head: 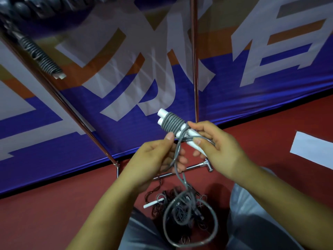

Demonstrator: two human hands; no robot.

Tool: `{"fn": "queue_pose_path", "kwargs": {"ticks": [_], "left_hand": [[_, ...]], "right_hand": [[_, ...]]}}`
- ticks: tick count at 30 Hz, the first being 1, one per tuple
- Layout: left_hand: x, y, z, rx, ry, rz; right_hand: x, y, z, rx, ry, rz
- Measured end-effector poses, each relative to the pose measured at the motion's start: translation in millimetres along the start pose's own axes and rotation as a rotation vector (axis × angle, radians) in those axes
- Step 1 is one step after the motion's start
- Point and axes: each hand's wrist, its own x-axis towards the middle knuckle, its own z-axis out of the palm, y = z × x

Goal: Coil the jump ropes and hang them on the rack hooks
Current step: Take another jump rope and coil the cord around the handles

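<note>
My right hand (pixel 218 147) grips two white jump-rope handles (pixel 163 115) held side by side, with grey rope (pixel 173 123) wound in tight turns around them. My left hand (pixel 158 156) pinches the loose grey strand just below the coil. The strand drops between my hands to a big slack loop (pixel 189 222) over a tangled pile of ropes (pixel 180 204) on the floor. At the upper left a coiled grey rope (pixel 43 58) with white handle ends hangs from the rack. More coiled ropes (pixel 36 8) hang along the top edge.
Two chrome rack poles (pixel 195 69) rise in front of a blue, white and orange banner (pixel 108 105). The rack's foot bar (pixel 196 166) lies on the red floor under my hands. A loose white handle (pixel 153 204) lies by the pile. White floor marking (pixel 313 148) shows at right.
</note>
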Motion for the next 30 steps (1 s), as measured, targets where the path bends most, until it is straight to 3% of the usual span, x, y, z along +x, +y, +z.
{"fn": "queue_pose_path", "kwargs": {"ticks": [4,8,11,14,17,23,27,30], "left_hand": [[14,-6,-6,-0.281,-0.257,-0.18],[22,-15,-2,-0.52,-0.356,-0.193],[20,-17,-2,-0.551,-0.408,-0.157],[13,-9,2,-0.359,-0.287,-0.068],[13,-5,0,0.014,-0.054,0.079],[27,-4,7,0.682,0.255,0.306],[36,-3,12,0.837,0.365,0.616],[34,0,8,0.717,0.379,0.648]], "right_hand": [[-1,1,0,-0.072,0.003,-0.077],[-1,6,-6,-0.131,0.019,-0.147],[-2,10,-7,-0.19,0.036,-0.196],[-3,10,-9,-0.182,0.067,-0.221],[-2,15,-9,-0.189,0.111,-0.224],[4,20,5,-0.128,0.164,-0.141],[7,13,3,-0.087,0.198,-0.137],[6,12,4,-0.087,0.205,-0.122]]}}
